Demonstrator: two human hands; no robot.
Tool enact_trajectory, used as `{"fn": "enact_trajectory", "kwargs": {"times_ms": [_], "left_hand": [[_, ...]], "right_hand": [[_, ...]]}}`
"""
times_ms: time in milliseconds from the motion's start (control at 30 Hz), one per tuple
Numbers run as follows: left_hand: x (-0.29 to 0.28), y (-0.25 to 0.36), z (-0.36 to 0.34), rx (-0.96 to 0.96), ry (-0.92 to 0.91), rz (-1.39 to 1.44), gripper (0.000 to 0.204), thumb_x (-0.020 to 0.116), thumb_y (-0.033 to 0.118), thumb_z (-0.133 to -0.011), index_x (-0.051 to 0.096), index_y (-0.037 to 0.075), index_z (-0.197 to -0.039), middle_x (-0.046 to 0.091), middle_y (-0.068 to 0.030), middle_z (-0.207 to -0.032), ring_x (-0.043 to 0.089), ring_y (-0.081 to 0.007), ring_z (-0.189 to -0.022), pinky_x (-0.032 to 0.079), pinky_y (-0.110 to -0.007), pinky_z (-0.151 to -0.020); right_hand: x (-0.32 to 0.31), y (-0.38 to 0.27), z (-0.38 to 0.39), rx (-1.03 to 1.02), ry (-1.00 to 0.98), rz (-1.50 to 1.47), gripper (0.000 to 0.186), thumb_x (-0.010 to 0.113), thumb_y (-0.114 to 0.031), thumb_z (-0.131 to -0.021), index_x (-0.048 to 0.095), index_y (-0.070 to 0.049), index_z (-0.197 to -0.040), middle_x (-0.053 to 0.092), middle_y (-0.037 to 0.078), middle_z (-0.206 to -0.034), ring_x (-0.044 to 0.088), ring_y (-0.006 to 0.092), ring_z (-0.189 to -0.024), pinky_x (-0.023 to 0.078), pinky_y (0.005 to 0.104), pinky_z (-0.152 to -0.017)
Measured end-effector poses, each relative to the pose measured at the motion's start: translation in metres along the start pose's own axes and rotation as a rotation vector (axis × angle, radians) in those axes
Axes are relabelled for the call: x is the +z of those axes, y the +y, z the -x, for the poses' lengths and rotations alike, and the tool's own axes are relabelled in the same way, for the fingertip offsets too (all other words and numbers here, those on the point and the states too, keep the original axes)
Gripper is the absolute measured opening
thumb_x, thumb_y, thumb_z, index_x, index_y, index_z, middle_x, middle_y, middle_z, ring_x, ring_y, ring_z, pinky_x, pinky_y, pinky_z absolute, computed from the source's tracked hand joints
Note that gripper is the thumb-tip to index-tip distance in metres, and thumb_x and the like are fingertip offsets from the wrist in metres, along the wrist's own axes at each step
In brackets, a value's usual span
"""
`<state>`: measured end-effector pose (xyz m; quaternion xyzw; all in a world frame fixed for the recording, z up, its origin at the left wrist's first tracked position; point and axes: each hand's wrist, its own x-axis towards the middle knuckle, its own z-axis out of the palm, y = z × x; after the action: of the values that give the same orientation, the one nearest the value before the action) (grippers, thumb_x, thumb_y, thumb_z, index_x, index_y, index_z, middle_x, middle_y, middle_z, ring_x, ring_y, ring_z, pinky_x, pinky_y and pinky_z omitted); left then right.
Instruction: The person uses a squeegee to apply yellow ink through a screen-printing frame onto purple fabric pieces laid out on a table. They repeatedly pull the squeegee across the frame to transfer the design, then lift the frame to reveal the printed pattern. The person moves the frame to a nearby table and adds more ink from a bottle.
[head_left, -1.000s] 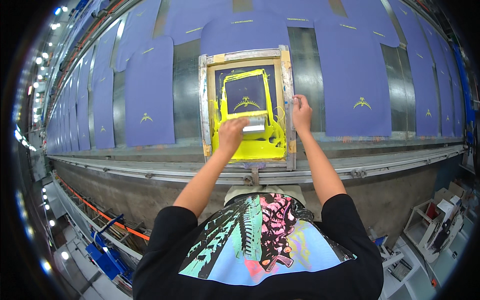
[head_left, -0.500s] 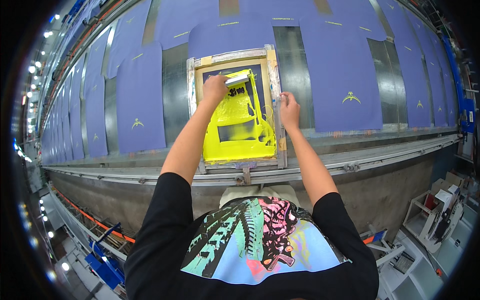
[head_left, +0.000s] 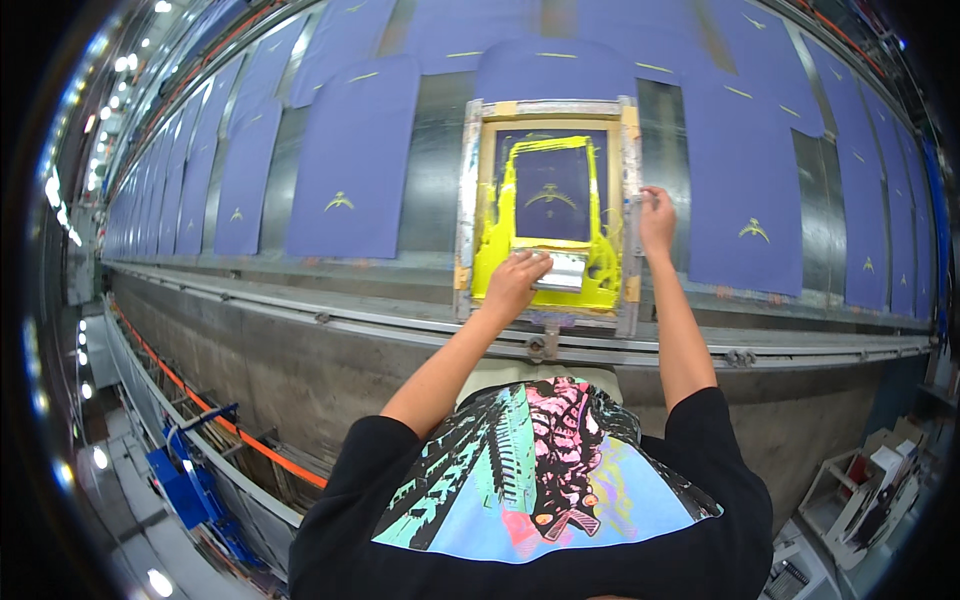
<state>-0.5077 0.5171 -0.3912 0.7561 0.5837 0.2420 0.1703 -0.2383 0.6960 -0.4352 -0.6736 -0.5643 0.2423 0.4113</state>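
Observation:
A silk-screen printing frame (head_left: 629,160) with taped, ink-stained edges lies on the long table in front of me. Gripped in my left hand (head_left: 516,284) is a squeegee (head_left: 562,270) with a pale metal holder, low in the frame near its close end. Bright yellow ink (head_left: 600,296) lies around the squeegee and along the sides of the mesh, while the middle of the mesh shows dark with an emblem (head_left: 550,198). Closed at the frame's right edge, my right hand (head_left: 657,222) holds its side; its fingertips are partly hidden.
Purple-blue fabric panels (head_left: 350,165), several with small yellow emblems, line the metal table (head_left: 440,170). A metal rail (head_left: 420,325) runs along its near edge. Lower right stands a white rack (head_left: 865,505) with papers; blue equipment (head_left: 185,490) is lower left.
My left hand has drawn the squeegee from the frame's far end to its near end, wiping ink off the middle. My right hand stays at the frame's edge. The view has shifted.

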Motion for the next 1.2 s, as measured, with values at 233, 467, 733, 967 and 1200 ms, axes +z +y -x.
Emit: {"fn": "enact_trajectory", "kwargs": {"times_ms": [233, 467, 733, 967, 1200], "left_hand": [[-0.035, 0.014, -0.014, -0.055, -0.07, 0.126, 0.055, 0.069, -0.003, -0.071, 0.069, 0.012, -0.124, 0.072, -0.0071, -0.124, 0.067, -0.0294, -0.116, 0.055, -0.04, -0.097], [-0.11, -0.038, 0.007, -0.225, -0.087, 0.095, 0.049, 0.07, -0.003, -0.072, 0.072, 0.013, -0.119, 0.074, -0.008, -0.118, 0.07, -0.0286, -0.109, 0.057, -0.04, -0.091], [-0.13, -0.069, 0.048, -0.3, 0.011, 0.024, 0.055, 0.066, -0.007, -0.073, 0.072, 0.015, -0.124, 0.071, -0.0053, -0.13, 0.065, -0.0302, -0.121, 0.053, -0.041, -0.101], [-0.16, -0.058, 0.087, -0.179, -0.012, -0.019, 0.056, 0.068, -0.007, -0.072, 0.072, 0.016, -0.123, 0.071, -0.0043, -0.131, 0.064, -0.0314, -0.122, 0.051, -0.048, -0.104], [-0.156, -0.092, 0.027, -0.012, 0.127, -0.218, 0.034, 0.067, -0.001, -0.082, 0.074, 0.016, -0.112, 0.075, -0.004, -0.117, 0.071, -0.0314, -0.106, 0.054, -0.047, -0.095]], "right_hand": [[-0.013, -0.052, 0.012, 0.123, 0.006, 0.052, 0.018, 0.062, -0.024, -0.101, 0.071, -0.009, -0.106, 0.067, 0.012, -0.073, 0.063, 0.0244, -0.065, 0.048, 0.0408, -0.064], [0.057, -0.122, 0.049, 0.094, -0.056, -0.087, 0.017, 0.06, -0.022, -0.103, 0.069, -0.008, -0.108, 0.064, 0.014, -0.071, 0.061, 0.0254, -0.064, 0.047, 0.0407, -0.064], [0.094, -0.161, 0.067, 0.067, -0.157, -0.081, 0.017, 0.056, -0.019, -0.103, 0.066, -0.007, -0.109, 0.062, 0.019, -0.069, 0.063, 0.0404, -0.067, 0.046, 0.0492, -0.066], [0.097, -0.177, 0.059, 0.058, -0.137, -0.065, 0.016, 0.055, -0.018, -0.103, 0.066, -0.008, -0.109, 0.067, 0.023, -0.077, 0.065, 0.0461, -0.074, 0.047, 0.0514, -0.067], [0.08, -0.198, 0.063, 0.14, -0.186, 0.005, 0.016, 0.056, -0.02, -0.103, 0.067, -0.01, -0.109, 0.066, 0.022, -0.075, 0.066, 0.0457, -0.076, 0.048, 0.0523, -0.067]]}}
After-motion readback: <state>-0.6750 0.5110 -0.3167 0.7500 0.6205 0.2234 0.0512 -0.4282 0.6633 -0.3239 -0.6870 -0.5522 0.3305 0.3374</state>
